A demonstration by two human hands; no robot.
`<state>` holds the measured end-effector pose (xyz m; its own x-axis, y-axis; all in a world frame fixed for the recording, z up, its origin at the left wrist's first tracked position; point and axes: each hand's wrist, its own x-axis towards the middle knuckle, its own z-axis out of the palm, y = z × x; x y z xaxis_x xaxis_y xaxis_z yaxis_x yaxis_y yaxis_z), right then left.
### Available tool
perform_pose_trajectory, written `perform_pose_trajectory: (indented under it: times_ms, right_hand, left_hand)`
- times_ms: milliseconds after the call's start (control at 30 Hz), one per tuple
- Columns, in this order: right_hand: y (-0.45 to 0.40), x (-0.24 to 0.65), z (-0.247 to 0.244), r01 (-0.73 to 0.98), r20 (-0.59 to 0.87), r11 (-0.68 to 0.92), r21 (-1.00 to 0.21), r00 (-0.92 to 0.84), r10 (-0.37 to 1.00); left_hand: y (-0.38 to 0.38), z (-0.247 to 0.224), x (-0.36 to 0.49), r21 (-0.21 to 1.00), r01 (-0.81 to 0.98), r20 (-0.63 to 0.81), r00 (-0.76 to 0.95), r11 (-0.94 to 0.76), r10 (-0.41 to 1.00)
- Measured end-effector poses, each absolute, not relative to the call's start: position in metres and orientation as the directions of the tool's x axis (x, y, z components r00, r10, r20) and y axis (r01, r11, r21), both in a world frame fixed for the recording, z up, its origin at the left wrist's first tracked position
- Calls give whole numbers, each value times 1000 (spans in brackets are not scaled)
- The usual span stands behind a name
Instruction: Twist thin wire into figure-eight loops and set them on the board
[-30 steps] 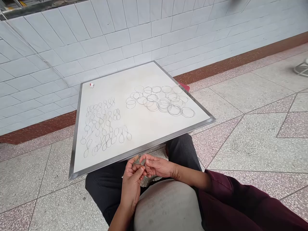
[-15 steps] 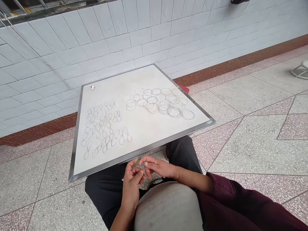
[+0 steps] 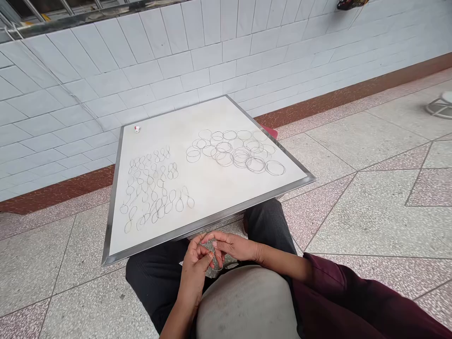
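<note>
A thin wire loop (image 3: 219, 269) is held between my two hands, just below the front edge of the table. My left hand (image 3: 195, 261) pinches it with thumb and fingers. From the other side my right hand (image 3: 231, 246) grips the upper part, fingertips close to those of the left. The loop looks twisted into a figure eight, though fingers cover part of it. On the white table (image 3: 208, 188), several wires bent into figure eights (image 3: 155, 188) lie in rough rows at the left. Several round wire rings (image 3: 240, 153) overlap one another at the right.
A metal rim (image 3: 169, 239) borders the table, which stands near the white tiled wall (image 3: 148, 66). A small red and white object (image 3: 137, 129) sits at its far left corner. Something red (image 3: 271, 132) shows beyond the right edge. A white stool (image 3: 441, 106) stands far right.
My hands have stayed in nearly the same place, with fingers shifting slightly on the wire loop. The view has moved a little. The wires on the table look the same.
</note>
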<state>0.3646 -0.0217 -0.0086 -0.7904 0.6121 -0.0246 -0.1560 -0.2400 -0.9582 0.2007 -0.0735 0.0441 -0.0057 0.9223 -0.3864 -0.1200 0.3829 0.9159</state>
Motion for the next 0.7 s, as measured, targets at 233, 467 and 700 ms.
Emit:
perform_pose_trajectory:
  times_ms: [233,467,700]
  right_hand:
    - [-21,368,-2,-93,-6,-144,-985,-821,571]
    - [-20,369,7,-19,-12,-52,-998,-841,541]
    - [-19,366,-6,-31,10,-21,-999,-755,656]
  left_hand:
    - [-75,44,202,919,-104,-378,35,380,925]
    - [-78,43,204,913,-89,-394,58,398,917]
    - [-77,40,203,934,-100,-347,-39,342,937]
